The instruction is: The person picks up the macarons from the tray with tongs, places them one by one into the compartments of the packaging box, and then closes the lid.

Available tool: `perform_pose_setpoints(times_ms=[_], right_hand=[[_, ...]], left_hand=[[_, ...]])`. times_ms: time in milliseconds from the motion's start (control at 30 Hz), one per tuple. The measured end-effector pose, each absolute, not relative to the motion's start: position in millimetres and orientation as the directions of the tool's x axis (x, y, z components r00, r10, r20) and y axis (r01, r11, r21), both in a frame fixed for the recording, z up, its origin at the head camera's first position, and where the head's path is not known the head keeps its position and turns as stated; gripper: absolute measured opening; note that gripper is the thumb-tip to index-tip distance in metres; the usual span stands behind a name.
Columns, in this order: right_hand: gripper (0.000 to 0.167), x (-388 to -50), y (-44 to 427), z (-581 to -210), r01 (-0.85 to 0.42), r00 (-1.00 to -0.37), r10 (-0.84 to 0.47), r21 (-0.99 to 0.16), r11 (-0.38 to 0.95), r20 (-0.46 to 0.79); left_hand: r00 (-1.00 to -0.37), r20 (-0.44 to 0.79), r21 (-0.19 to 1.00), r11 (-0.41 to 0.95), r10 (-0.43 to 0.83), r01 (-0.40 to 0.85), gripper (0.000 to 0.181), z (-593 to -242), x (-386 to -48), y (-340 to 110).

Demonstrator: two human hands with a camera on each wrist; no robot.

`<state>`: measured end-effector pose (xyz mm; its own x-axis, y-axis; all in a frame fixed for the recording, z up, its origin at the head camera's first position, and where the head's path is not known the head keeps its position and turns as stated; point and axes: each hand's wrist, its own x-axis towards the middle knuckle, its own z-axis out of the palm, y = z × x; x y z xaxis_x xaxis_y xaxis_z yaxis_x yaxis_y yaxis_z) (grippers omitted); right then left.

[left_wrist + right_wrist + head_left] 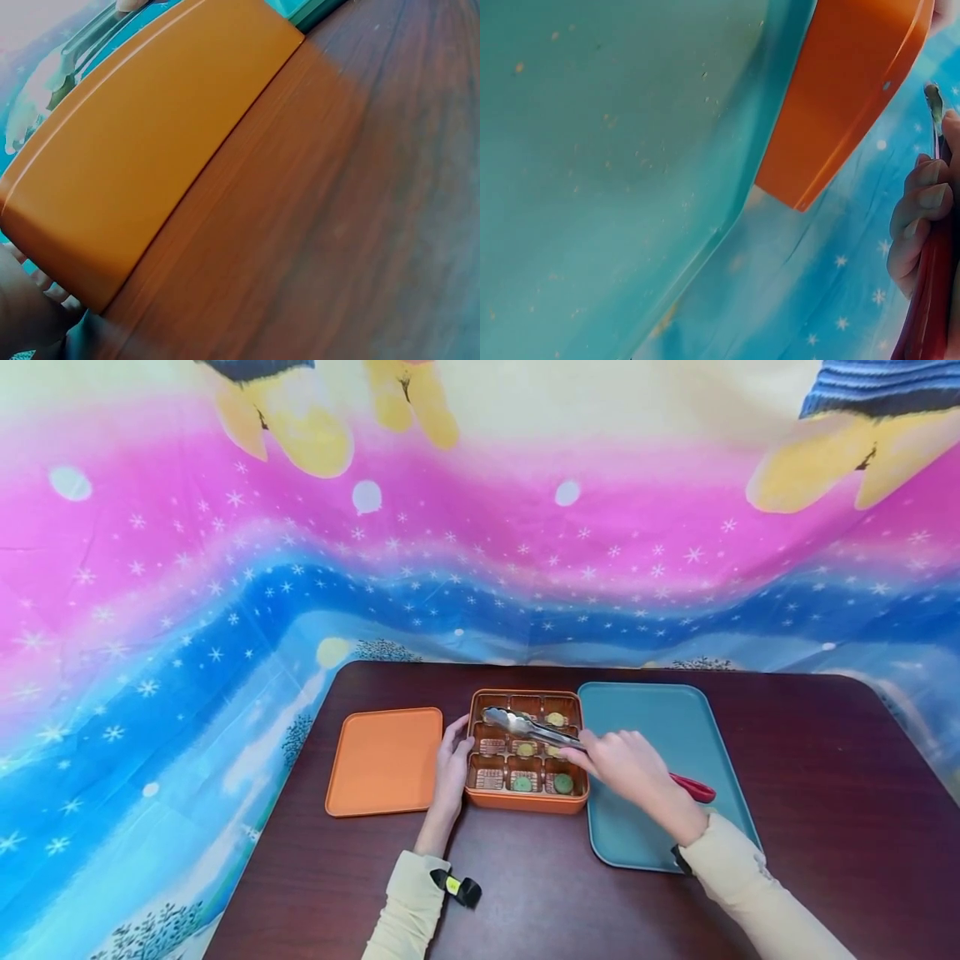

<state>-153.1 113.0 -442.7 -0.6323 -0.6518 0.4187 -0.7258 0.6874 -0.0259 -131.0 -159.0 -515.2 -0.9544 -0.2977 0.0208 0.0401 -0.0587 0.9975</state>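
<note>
An orange box (pixel 527 804) with a brown compartment insert stands near the back of the table. Small round yellow pieces (pixel 525 749) and green pieces (pixel 562 784) lie in several compartments. The bottom-left compartment shows its ribbed floor. My left hand (pixel 448 772) rests against the box's left wall, fingers along its side. With my right hand (pixel 628 766) I grip red-handled metal tongs (pixel 536 727), their tips over the back-left compartment. A greenish piece (pixel 60 95) shows at the tongs' tips in the left wrist view; whether they pinch it, I cannot tell.
An orange square lid (pixel 384 762) lies left of the box. On the right a teal tray (pixel 652 710) with scattered crumbs touches or nearly touches the box, under my right forearm. Behind the dark wooden table (pixel 810 777) hangs a printed cloth (pixel 480 527).
</note>
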Motion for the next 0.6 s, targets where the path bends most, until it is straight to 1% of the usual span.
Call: perform_pose_setpoints(times_ms=[67,200,433,600], right_hand=[[0.043,-153,109,-444,-0.722,-0.637,-0.653,-0.022,0.691,0.410],[0.045,-152,102,-445,-0.713,-0.654,-0.653,-0.023,0.700,0.382],[0.047,-152,95,-447,-0.691,-0.692,-0.640,-0.049,0.721,0.334],[0.048,-154,92,-449,-0.682,-0.699,-0.633,-0.043,0.730,0.333]], left_hand=[[-0.953,0.023,0.998,-0.042,-0.302,0.038,0.045,-515,-131,-160],[-0.950,0.019,0.999,-0.022,-0.310,0.027,0.048,-516,-127,-163],[-0.963,0.034,0.998,-0.041,-0.268,0.046,0.048,-514,-126,-165],[-0.964,0.042,0.997,-0.046,-0.263,0.056,0.048,-510,-127,-163]])
